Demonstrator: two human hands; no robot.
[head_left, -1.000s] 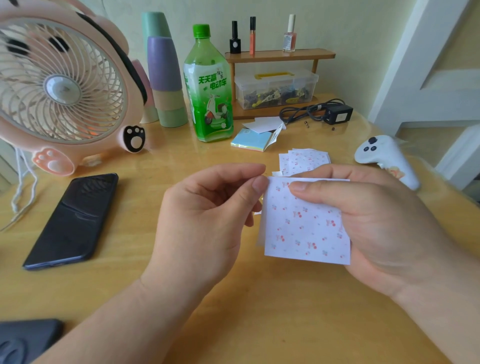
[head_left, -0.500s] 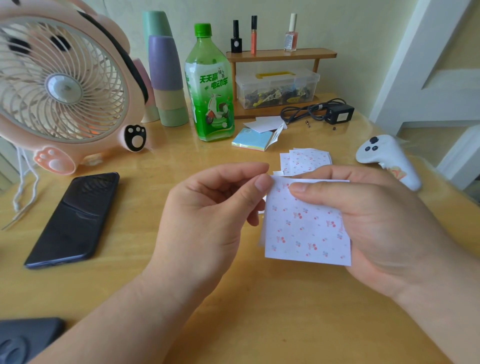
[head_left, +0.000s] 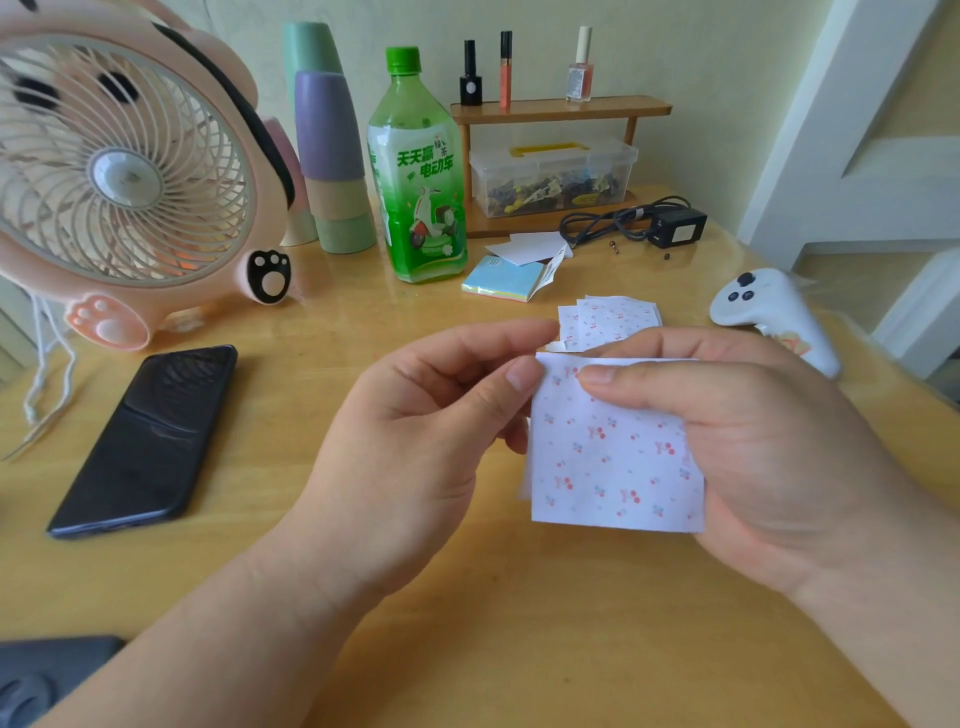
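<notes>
Tabletop (head_left: 519, 649); left hand (head_left: 415, 441), right hand (head_left: 779, 457) pinch patterned paper (head_left: 613, 467), fingers hidden behind.

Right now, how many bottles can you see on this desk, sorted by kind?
Tall green plastic drink bottle: 1
Small cosmetic bottles on the wooden shelf: 3
Total: 4

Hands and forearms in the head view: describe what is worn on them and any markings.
The left hand and right hand are bare: no gloves, rings or watch show. Nails are short and unpainted. The left forearm and right forearm are bare too, no sleeve in view.
</notes>
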